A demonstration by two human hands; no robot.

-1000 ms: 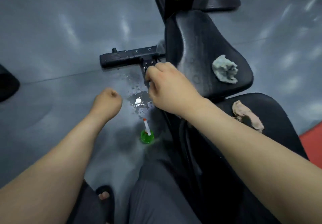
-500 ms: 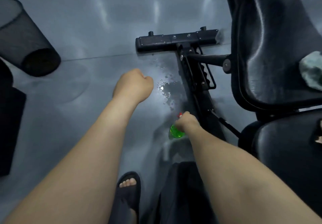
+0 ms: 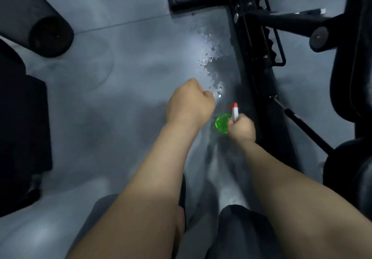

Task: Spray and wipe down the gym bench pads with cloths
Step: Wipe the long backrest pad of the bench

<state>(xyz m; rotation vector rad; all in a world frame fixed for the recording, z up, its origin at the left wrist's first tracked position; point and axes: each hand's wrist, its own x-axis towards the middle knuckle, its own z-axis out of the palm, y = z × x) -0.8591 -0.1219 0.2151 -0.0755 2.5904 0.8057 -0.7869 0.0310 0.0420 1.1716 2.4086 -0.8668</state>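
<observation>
Green round spray bottle (image 3: 221, 124) gripped by right hand (image 3: 241, 128).

Right hand (image 3: 241, 127) grips green spray bottle (image 3: 221, 124); left hand (image 3: 189, 103) fisted beside.

The spray bottle (image 3: 222, 124) has a round, see-through, bright green body, a white spray head and a red tip at the far end. Seen from above, it stands roughly upright low over the grey floor (image 3: 120, 97), just left of the black bench frame (image 3: 255, 61); whether it touches the floor cannot be told. The right hand (image 3: 241, 128) grips it, fingers curled round the white head. Both bench pads are black and glossy: the far pad (image 3: 356, 57) runs along the right edge, the near pad (image 3: 346, 170) sits lower right
</observation>
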